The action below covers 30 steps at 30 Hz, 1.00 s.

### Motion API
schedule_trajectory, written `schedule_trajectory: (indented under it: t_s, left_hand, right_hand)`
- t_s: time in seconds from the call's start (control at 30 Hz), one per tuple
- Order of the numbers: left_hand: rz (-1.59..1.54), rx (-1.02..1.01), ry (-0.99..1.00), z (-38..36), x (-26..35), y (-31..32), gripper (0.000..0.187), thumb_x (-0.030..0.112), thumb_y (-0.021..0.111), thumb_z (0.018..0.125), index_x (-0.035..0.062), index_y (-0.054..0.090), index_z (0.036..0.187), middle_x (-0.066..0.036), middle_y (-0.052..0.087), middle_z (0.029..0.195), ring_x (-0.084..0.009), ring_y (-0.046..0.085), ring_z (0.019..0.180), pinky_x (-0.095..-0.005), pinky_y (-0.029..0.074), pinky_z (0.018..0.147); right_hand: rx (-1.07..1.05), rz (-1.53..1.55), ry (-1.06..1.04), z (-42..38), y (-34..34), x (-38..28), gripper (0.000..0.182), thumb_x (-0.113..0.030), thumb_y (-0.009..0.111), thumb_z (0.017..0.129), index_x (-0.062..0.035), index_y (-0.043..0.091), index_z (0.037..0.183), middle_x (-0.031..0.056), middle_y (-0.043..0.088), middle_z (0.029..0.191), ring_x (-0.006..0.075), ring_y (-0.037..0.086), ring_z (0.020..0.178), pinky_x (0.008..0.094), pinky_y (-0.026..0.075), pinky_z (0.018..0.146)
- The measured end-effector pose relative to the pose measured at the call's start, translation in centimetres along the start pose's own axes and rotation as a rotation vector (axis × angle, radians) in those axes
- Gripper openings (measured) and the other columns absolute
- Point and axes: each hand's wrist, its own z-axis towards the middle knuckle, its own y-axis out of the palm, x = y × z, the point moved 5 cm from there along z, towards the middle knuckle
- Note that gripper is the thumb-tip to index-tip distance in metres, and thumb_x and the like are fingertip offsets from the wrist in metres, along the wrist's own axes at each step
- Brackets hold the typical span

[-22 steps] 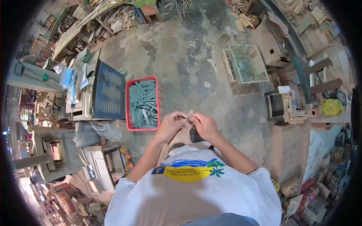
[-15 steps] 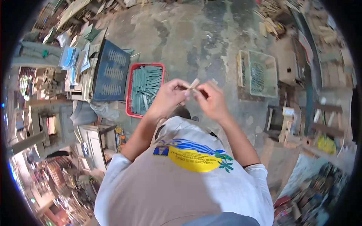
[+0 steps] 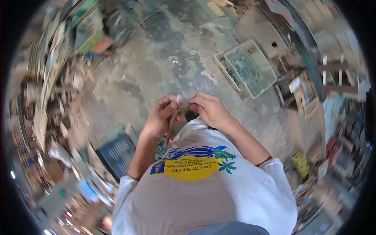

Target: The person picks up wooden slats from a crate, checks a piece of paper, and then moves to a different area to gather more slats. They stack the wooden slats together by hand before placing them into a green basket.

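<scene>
My left hand (image 3: pixel 161 116) is closed round a thin wooden strip (image 3: pixel 171 123), whose pale upper end sticks up past the fingertips. Close by on the right, my right hand (image 3: pixel 211 111) has its thumb and fingers pinched together beside the strip. A small brownish piece shows at its fingertips, too blurred to name. Both hands are in front of the white printed shirt (image 3: pixel 203 196), with a narrow gap between them.
A pale plastic crate (image 3: pixel 256 70) stands on the concrete floor (image 3: pixel 129 70) at the upper right. At the lower left are a blue slatted panel (image 3: pixel 117 152) and part of the crate of green strips, mostly behind my left arm. Wood pieces lie along the left side.
The whole view has turned, so the blue panel and the crate of green strips now lie lower left. My hands are slightly lower and further left in view, and the strip stands more upright.
</scene>
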Motion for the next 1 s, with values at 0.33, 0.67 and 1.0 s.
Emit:
schedule_trajectory:
  t_s: [0.33,0.67,1.0]
  left_hand:
    - [0.218,0.09,0.032,20.1,12.1,-9.4,0.041,0.035,0.062,0.098,0.0,0.06,0.119,-0.005,0.062,0.079,-0.0148,0.059,0.06,-0.0256,0.047,0.053]
    - [0.72,-0.495,-0.115,39.0,24.3,-2.3,0.042,0.022,0.06,0.099,-0.0034,0.059,0.132,-0.003,0.066,0.083,-0.0107,0.06,0.069,-0.0262,0.05,0.066]
    - [1.041,-1.243,-0.543,47.1,18.3,11.3,0.031,0.016,0.053,0.102,-0.0026,0.061,0.126,-0.005,0.069,0.087,-0.0119,0.063,0.077,-0.0267,0.05,0.07]
  right_hand:
    - [0.083,0.232,-0.01,20.8,-2.0,11.6,0.014,-0.019,0.065,0.09,-0.006,0.062,0.088,0.0138,0.062,0.081,0.0361,0.063,0.082,0.0443,0.049,0.073]
    - [0.721,-0.034,0.273,26.7,-12.8,10.9,0.017,-0.022,0.063,0.092,-0.0057,0.059,0.094,0.0141,0.066,0.083,0.0366,0.064,0.084,0.0436,0.05,0.073]
    - [1.55,0.434,0.831,17.5,-10.4,17.7,0.031,-0.029,0.062,0.098,-0.0014,0.063,0.111,0.0084,0.067,0.084,0.0123,0.064,0.08,0.0328,0.052,0.069]
